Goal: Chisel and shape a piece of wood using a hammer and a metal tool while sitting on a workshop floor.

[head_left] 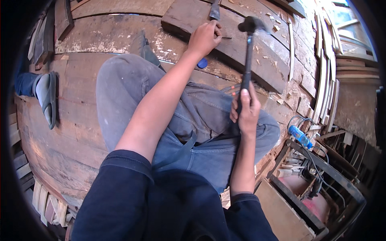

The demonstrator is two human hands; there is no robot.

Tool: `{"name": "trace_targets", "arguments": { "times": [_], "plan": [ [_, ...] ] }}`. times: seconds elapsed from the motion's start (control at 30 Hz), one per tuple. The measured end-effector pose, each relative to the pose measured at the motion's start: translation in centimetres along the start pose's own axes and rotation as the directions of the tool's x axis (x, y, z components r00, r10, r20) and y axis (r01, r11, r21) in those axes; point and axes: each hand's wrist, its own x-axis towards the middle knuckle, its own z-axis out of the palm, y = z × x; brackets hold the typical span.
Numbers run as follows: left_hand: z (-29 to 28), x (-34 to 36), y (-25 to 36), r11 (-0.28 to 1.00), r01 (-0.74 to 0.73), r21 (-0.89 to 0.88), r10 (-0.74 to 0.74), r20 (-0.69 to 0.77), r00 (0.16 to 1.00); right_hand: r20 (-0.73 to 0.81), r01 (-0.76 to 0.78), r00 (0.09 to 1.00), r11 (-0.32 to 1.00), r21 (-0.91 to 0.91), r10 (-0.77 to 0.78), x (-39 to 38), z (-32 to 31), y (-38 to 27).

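My right hand (246,105) is wrapped round the dark grip of a hammer (248,56). The hammer stands raised over a thick brown wooden plank (251,68), its head blurred at the top. My left hand (204,38) is closed, fingers bent in a pinch, close over the same plank. From its fingers a thin dark rod, nail-like (227,37), sticks out to the right; the rest of it is hidden. Just beyond the left knuckles lies a flat dark metal tool (215,11), its far end cut off by the picture's edge.
I sit cross-legged on a plank floor (76,132). A blue cap (202,63) lies near my left forearm. Another person's sandalled foot (47,94) is at left. Wood chips and slats (325,76) lie to the right, with a blue-labelled bottle (299,135) and a metal-framed machine (317,188) nearer.
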Motion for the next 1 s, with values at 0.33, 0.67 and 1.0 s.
{"name": "trace_targets", "arguments": {
  "times": [0.33, 0.67, 1.0],
  "plan": [
    [-0.3, -0.9, 0.4, 0.991, -0.046, 0.127, 0.048, -0.013, 0.999, 0.025, 0.084, 0.996, 0.995, -0.055, -0.082, 0.4, 0.4, 0.2],
    [-0.2, -0.8, 1.1, 0.995, -0.02, 0.101, 0.024, -0.039, 0.999, 0.01, 0.045, 0.999, 0.995, -0.085, -0.044, 0.3, 0.8, 0.7],
    [0.1, -0.3, 0.0, 0.998, -0.022, 0.053, 0.025, -0.053, 0.998, 0.017, 0.029, 0.999, 0.998, -0.05, -0.028, 1.0, 0.6, 0.9]
  ]
}}
